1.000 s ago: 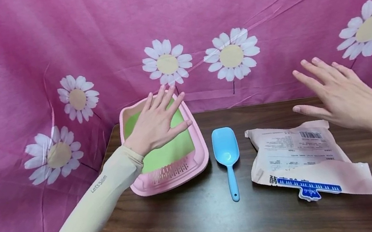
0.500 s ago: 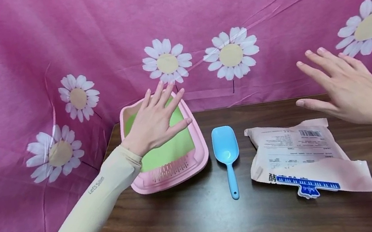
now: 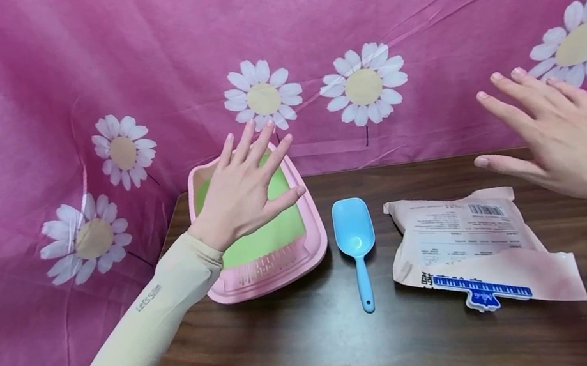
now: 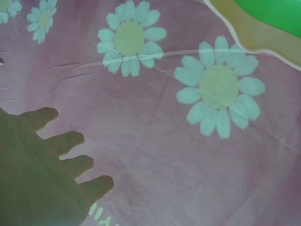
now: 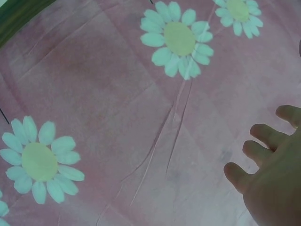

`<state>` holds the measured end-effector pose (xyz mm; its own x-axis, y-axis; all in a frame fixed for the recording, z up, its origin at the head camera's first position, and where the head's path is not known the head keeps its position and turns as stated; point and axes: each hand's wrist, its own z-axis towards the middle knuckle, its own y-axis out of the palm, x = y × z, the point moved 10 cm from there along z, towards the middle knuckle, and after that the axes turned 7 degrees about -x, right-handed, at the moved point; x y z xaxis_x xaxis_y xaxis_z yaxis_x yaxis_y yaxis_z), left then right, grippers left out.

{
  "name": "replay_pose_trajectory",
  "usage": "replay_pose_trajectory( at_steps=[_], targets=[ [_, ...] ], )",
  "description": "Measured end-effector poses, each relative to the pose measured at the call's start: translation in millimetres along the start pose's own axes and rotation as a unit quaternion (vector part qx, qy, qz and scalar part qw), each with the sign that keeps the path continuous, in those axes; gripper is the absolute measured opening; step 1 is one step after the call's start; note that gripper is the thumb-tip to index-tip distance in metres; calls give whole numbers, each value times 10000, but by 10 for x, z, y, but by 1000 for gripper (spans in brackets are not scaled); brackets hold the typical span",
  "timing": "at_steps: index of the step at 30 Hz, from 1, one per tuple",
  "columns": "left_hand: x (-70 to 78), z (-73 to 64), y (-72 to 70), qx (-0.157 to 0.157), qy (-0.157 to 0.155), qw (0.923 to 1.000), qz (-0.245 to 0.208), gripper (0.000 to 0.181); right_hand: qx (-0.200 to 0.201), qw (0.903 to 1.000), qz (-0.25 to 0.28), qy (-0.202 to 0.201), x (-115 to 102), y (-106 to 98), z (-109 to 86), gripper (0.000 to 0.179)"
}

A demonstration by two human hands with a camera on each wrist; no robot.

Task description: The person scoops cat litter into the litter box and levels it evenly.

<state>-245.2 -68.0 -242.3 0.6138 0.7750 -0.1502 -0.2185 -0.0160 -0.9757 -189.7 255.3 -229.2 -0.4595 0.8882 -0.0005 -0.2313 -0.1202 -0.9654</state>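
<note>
My left hand (image 3: 243, 194) hangs in the air with its fingers spread, in front of a pink litter box (image 3: 316, 241) with a green inside. The right hand (image 3: 560, 141), also spread and holding nothing, is raised above and to the right of a pale pink printed bag (image 3: 463, 239). A blue sealing clip (image 3: 483, 288) sits across the bag's near end. Between box and bag lies a light blue scoop (image 3: 355, 234), its handle toward me. In the left wrist view the left hand (image 4: 42, 169) shows dark; the right wrist view shows the right hand (image 5: 273, 165) likewise.
A brown wooden table (image 3: 323, 359) carries the box, scoop and bag. Behind it and along both sides hangs a pink cloth (image 3: 177, 47) printed with white daisies. The box stands near the table's back left corner.
The right hand has drifted up and to the right. My left hand has risen very slightly, staying in front of the box. Box, scoop and bag lie where they were on the table.
</note>
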Motion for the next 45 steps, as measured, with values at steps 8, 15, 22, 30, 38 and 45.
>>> replay_pose_trajectory(
  at_steps=[8, 15, 22, 30, 38, 45],
  targets=[
    [88, -36, -76, 207, 34, 9998, 24, 85, 478, 9982, -323, -135, -60, -169, -75, 99],
    [227, -130, -208, 874, 278, 9958, -68, 88, 526, 9984, -96, 167, -34, -212, -141, 98],
    [299, -174, -257, 1357, 385, 9897, -238, 89, 783, 9959, 160, 418, 20, -255, -267, 100],
    [329, -284, -161, 1681, 367, 9827, -688, 80, 2068, 9755, 687, 310, -4, -386, -457, 101],
    [380, -378, 175, 1469, 78, 9806, -1293, 65, 3213, 9307, 1601, 695, 46, -324, -809, 96],
    [543, -440, 529, 1469, -32, 9673, -2065, 53, 3222, 9240, 1681, 1190, 166, -13, -1056, 85]
  ],
)
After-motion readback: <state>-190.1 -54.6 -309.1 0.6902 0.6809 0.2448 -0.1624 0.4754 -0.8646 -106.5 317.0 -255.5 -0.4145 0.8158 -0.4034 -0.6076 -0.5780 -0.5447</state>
